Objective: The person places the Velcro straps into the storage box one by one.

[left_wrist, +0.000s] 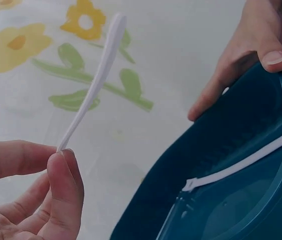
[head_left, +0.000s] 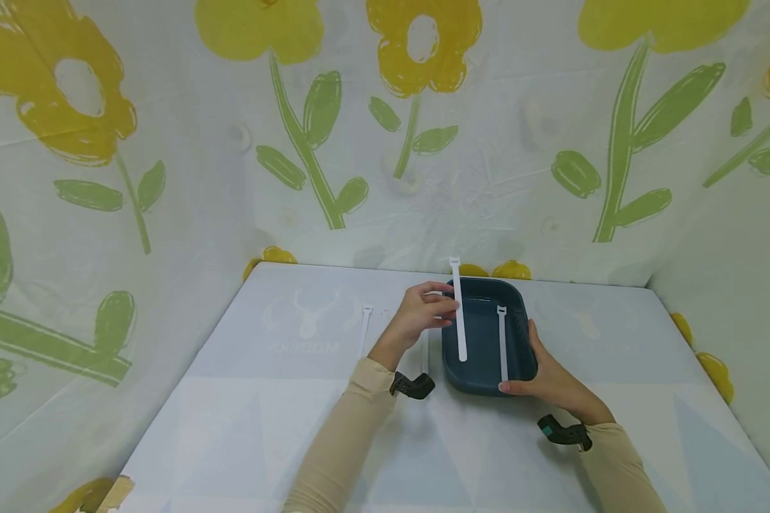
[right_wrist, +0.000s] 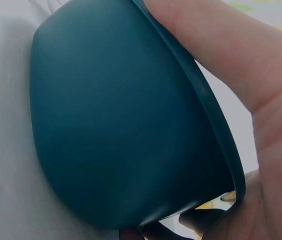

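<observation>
My left hand [head_left: 420,313] pinches a white cable tie [head_left: 458,328] between thumb and fingertips, its slotted head pointing up. In the head view that tie overlaps the left side of a dark teal rectangular dish [head_left: 481,349]. A second white cable tie [head_left: 502,338] lies inside the dish, head toward the far side; the left wrist view shows this tie [left_wrist: 240,167] resting along the dish's inner wall. My right hand [head_left: 555,381] holds the dish at its near right corner, thumb over the rim [right_wrist: 215,120] and fingers along the outside.
Another white cable tie [head_left: 365,328] lies on the table [head_left: 263,413] left of my left hand. One more tie [head_left: 425,353] lies between that hand and the dish, partly hidden by the wrist. A flower-printed curtain [head_left: 488,157] hangs along the table's back and sides.
</observation>
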{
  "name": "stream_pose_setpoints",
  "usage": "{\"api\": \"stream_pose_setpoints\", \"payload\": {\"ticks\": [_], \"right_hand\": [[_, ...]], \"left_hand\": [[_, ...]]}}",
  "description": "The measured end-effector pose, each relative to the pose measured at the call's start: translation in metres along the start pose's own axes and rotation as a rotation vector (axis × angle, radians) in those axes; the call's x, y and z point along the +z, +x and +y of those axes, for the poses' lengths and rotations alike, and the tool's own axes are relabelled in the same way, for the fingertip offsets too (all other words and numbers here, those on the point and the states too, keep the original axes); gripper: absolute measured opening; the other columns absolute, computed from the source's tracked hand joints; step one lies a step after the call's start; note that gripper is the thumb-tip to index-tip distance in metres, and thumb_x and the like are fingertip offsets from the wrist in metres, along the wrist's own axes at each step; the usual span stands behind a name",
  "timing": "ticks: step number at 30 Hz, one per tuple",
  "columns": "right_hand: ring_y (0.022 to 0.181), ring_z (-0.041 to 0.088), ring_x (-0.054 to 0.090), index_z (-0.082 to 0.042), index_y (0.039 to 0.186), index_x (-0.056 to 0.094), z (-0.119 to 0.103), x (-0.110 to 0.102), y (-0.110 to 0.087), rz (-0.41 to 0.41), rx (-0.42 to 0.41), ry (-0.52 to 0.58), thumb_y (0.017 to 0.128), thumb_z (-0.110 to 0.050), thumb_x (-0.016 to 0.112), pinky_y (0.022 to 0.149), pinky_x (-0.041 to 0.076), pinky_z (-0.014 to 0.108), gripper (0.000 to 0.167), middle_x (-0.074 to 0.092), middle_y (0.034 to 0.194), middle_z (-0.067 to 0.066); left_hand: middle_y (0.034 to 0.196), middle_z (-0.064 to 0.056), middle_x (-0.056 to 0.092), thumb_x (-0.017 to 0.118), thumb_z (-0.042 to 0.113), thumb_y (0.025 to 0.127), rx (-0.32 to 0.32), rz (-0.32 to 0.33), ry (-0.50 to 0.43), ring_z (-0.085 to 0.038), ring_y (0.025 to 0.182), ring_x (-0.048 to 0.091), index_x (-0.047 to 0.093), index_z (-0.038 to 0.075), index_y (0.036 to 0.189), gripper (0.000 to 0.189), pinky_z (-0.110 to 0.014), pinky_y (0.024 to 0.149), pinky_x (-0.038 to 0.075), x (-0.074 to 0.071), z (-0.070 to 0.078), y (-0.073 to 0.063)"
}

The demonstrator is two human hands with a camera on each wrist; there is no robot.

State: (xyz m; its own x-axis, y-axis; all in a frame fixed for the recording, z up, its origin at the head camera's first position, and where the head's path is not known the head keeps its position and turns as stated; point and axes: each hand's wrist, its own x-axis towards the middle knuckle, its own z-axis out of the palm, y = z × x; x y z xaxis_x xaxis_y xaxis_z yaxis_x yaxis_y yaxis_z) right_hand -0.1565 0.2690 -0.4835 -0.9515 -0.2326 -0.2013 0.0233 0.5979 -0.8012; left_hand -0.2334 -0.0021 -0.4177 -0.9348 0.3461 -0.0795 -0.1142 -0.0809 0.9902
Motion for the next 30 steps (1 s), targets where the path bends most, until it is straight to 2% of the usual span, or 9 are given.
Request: {"api": "stream_pose_setpoints", "payload": {"ticks": [4,12,22,30], "right_hand": [[0.154,0.06,0.005,-0.015,0.16,-0.03,0.0,0.0,0.0,-0.003,0.0,0.005,0.08,-0.037,0.085,0.118,0.018,0.079,0.142,-0.013,0.171,0.029],[0.154,0.059,0.007,-0.014,0.16,-0.028,0.0,0.0,0.0,0.001,-0.006,0.016,0.08,-0.035,0.085,0.118,0.018,0.08,0.14,-0.011,0.171,0.029],[0.153,0.058,0.011,-0.017,0.16,-0.029,-0.001,0.0,0.0,-0.003,0.014,0.012,0.081,-0.037,0.084,0.119,0.02,0.078,0.14,-0.008,0.171,0.029],[0.153,0.056,0.012,-0.014,0.16,-0.028,0.001,-0.001,0.0,0.001,-0.02,0.029,0.081,-0.034,0.085,0.119,0.021,0.078,0.14,-0.008,0.171,0.029]], "left_hand": [[0.091,-0.001,0.074,0.071,0.004,0.095,-0.014,0.001,-0.002,-0.008,0.074,0.07,0.063,0.0,0.129,0.035,-0.023,0.068,0.061,0.006,-0.003,0.004],[0.101,-0.012,0.078,0.074,0.006,0.094,-0.044,0.022,0.023,-0.01,0.074,0.07,0.067,0.004,0.124,0.031,-0.025,0.068,0.062,0.019,-0.012,0.012],[0.101,-0.013,0.077,0.074,0.005,0.093,-0.07,0.024,0.013,-0.01,0.071,0.07,0.067,0.004,0.123,0.03,-0.024,0.068,0.063,0.032,-0.022,0.017],[0.102,-0.016,0.078,0.074,0.004,0.093,-0.085,0.011,0.024,-0.011,0.072,0.07,0.067,0.004,0.122,0.03,-0.027,0.071,0.064,0.041,-0.028,0.02]]}}
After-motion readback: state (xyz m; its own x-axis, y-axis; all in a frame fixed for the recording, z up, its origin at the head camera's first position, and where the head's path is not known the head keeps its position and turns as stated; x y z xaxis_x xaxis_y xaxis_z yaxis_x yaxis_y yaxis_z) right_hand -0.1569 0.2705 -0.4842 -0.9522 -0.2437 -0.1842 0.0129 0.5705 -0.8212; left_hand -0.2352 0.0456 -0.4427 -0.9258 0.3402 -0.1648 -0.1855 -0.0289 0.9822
